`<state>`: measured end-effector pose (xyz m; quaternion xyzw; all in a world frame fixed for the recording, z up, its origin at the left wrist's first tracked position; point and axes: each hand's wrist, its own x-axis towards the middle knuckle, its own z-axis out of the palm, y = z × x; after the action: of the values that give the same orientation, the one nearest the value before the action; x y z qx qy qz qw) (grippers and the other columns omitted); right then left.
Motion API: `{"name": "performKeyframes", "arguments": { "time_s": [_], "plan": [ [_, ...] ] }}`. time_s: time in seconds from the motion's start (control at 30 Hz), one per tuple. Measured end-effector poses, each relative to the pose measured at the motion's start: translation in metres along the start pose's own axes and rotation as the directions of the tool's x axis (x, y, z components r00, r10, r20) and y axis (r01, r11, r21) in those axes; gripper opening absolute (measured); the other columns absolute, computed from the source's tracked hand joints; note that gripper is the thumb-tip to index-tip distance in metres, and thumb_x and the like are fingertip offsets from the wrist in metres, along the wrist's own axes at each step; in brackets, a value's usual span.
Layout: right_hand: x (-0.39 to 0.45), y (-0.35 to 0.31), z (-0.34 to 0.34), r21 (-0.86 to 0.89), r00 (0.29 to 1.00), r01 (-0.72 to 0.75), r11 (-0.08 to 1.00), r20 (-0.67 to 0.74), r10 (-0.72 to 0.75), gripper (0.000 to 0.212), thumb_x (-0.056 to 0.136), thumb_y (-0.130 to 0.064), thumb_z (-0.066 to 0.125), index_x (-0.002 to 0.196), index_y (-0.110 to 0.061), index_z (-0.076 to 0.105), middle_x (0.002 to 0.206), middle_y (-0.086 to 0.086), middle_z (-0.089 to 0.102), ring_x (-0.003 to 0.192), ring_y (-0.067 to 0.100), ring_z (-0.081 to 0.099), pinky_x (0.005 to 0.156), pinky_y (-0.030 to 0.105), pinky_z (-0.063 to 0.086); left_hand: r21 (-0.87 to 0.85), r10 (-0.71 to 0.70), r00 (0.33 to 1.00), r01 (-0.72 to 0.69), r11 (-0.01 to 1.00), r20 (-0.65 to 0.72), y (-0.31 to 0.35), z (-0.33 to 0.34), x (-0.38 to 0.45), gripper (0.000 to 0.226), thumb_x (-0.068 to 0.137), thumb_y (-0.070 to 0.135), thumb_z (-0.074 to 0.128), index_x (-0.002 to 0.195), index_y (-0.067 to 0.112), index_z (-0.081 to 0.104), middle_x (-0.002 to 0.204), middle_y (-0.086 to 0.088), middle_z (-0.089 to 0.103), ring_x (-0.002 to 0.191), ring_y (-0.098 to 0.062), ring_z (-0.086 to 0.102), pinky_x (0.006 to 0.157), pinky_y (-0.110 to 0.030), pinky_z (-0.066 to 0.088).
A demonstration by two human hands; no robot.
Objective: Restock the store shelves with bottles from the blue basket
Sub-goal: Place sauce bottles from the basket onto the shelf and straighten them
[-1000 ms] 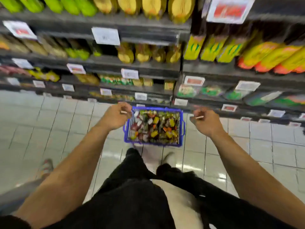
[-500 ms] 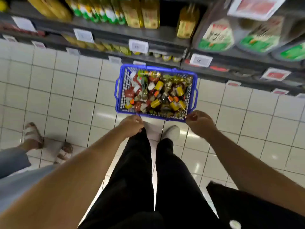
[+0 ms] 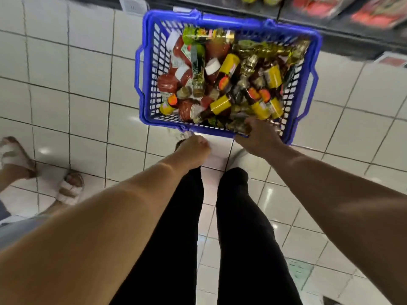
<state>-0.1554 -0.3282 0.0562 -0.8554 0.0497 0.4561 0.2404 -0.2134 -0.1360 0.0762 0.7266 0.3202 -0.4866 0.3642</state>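
The blue basket point(image 3: 142, 84) stands on the white tiled floor just in front of my feet. It is heaped with bottles: red sauce bottles point(image 3: 168, 84) on the left, a dark green-labelled bottle point(image 3: 197, 62) and several yellow-labelled bottles point(image 3: 222, 104) in the middle and right. My right hand point(image 3: 258, 136) reaches over the near rim at the right corner, its fingers down among the bottles and hidden there. My left hand point(image 3: 195, 148) hovers just short of the near rim, fingers curled under, with nothing seen in it.
The bottom store shelf point(image 3: 343, 40) runs along the top edge, right behind the basket, with red packs on it. Another person's feet in white sandals point(image 3: 69, 189) stand on the floor at the left. A floor drain point(image 3: 299, 269) lies at the lower right.
The view has tilted down from the shelves to the floor. The basket now looks much nearer. My right hand has gone from the near rim into the basket.
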Motion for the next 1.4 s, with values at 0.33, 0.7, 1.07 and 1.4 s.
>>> {"name": "performKeyframes", "arguments": {
  "time_s": [0.33,0.7,1.07,1.4],
  "plan": [
    [0.033,0.001,-0.023,-0.125,0.989,0.105,0.987,-0.087,-0.116,0.039,0.087,-0.031,0.074,0.118,-0.008,0.068,0.111,0.019,0.070,0.107,0.039,0.064,0.075,0.029,0.038,0.110,0.108,0.941,-0.076,0.991,-0.320,0.013,-0.039,0.048,0.023,0.094,0.021,0.052,0.072,0.021,0.058,0.072,0.007,0.061,0.073,-0.019,0.059,0.056,-0.024,0.037],
    [0.127,-0.036,-0.114,-0.476,0.920,0.168,0.863,-0.238,-0.310,0.046,0.095,-0.019,0.057,0.138,-0.005,0.055,0.133,0.023,0.059,0.124,0.041,0.054,0.104,0.043,0.048,0.128,0.236,0.849,-0.199,0.972,-0.472,0.064,-0.101,0.104,0.046,0.087,0.039,0.064,0.128,0.021,0.054,0.113,-0.002,0.064,0.101,-0.023,0.060,0.070,-0.028,0.041],
    [0.185,-0.058,-0.108,-0.847,0.936,0.063,0.527,-0.134,-0.326,0.035,0.088,-0.013,0.068,0.122,-0.008,0.061,0.118,0.020,0.065,0.107,0.043,0.064,0.075,0.044,0.049,0.558,0.473,0.769,-0.187,0.809,-0.429,0.102,-0.062,0.128,0.075,0.083,0.050,0.069,0.146,0.022,0.039,0.147,-0.014,0.038,0.136,-0.035,0.037,0.109,-0.053,0.039],
    [0.198,-0.047,-0.107,-0.936,0.880,0.119,0.331,-0.056,-0.472,0.015,0.091,-0.005,0.058,0.104,-0.005,0.066,0.101,0.019,0.069,0.088,0.042,0.068,0.062,0.040,0.039,0.692,0.610,0.735,-0.274,0.667,-0.297,0.120,-0.055,0.147,0.048,0.086,0.045,0.074,0.120,0.015,0.058,0.107,-0.007,0.063,0.102,-0.029,0.064,0.091,-0.044,0.048]
  ]
}}
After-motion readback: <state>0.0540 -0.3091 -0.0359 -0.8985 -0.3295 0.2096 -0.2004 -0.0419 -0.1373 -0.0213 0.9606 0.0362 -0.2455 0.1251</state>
